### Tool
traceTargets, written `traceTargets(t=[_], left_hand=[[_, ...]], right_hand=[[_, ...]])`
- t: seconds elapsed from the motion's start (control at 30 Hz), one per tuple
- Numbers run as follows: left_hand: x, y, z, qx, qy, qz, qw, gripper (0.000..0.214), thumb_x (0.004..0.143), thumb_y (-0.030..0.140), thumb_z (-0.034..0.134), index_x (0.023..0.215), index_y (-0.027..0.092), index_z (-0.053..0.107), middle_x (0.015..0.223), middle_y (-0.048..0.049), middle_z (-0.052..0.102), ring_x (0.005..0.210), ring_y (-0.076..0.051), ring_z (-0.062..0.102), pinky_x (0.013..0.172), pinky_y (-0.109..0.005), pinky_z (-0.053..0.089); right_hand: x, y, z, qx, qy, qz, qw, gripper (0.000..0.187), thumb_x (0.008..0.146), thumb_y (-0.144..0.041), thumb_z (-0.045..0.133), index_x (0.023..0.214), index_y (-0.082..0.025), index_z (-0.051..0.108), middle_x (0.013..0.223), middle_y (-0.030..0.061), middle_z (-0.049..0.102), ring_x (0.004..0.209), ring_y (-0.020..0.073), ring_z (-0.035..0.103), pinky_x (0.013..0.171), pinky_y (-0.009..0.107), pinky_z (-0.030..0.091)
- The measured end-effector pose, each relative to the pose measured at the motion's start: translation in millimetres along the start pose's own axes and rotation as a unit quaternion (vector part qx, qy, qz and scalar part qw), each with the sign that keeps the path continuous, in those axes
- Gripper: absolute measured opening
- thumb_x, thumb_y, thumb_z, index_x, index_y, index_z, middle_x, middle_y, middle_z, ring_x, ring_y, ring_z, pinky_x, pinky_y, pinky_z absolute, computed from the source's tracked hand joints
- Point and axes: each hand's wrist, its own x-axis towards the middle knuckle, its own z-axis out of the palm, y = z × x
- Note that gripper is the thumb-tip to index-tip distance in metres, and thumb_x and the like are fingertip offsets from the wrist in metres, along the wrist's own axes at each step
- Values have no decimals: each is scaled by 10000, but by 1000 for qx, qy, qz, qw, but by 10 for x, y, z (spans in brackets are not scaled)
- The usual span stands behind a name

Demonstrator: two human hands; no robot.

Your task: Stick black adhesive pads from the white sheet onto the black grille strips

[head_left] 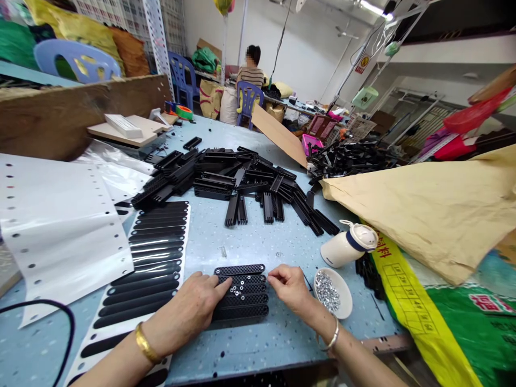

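Several black perforated plastic strips [241, 293] lie side by side on the blue table [258, 344] just in front of me, with small silver screws scattered on them. My left hand [189, 312] rests on their left ends, index finger stretched onto the strips. My right hand [290, 287] is at their right ends, thumb and fingers pinched together over a strip; what it pinches is too small to make out. A small white dish of silver screws [332, 293] sits just right of my right hand.
A big heap of black plastic parts [234, 180] covers the table's middle. A sheet of black oval stickers [151, 263] lies left, beside white perforated backing paper [60, 226]. A white bottle [349, 244] lies on its side right; brown paper sacks [435, 209] beyond. A person sits far back.
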Motion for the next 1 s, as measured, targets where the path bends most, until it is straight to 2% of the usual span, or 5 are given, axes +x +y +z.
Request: traceTargets(t=[0.13,0.27,0.5,0.73,1.0], left_hand=[[-9,5,63,9,11,-5,1000,551,784,-43,418,1266,173,574,842,-81,629,727,-232,586,694,-378,483],[-2,-11,150,19,21,3,1000,550,770,-34,424,1253,170,589,818,-82,624,696,-231,570,672,-380,470],[-2,3,110,9,32,-8,999,499,786,-22,439,1210,178,610,828,-82,625,710,-223,573,676,-361,465],[-12,-5,144,2,18,-6,1000,534,767,-32,447,1241,174,583,820,-76,613,710,-224,560,663,-363,451],[-17,-30,213,12,38,11,999,507,775,-23,451,1226,165,586,817,-81,608,695,-228,548,642,-369,443]], right_hand=[[-61,-55,41,-63,6,-59,996,178,764,-153,596,640,-181,720,623,42,674,589,152,594,599,255,412],[-71,-91,152,-119,35,-72,990,173,740,-110,591,608,-171,684,642,60,678,589,164,588,586,267,374],[-118,-142,271,-149,90,-48,984,205,765,-91,553,611,-175,658,615,48,659,579,167,592,564,261,379],[-185,-91,236,-139,86,-14,986,136,777,-159,616,689,-178,717,636,38,691,547,156,606,522,244,420],[-56,-191,227,-205,78,16,976,153,734,-162,651,586,-188,680,586,60,682,537,180,592,529,270,361]])
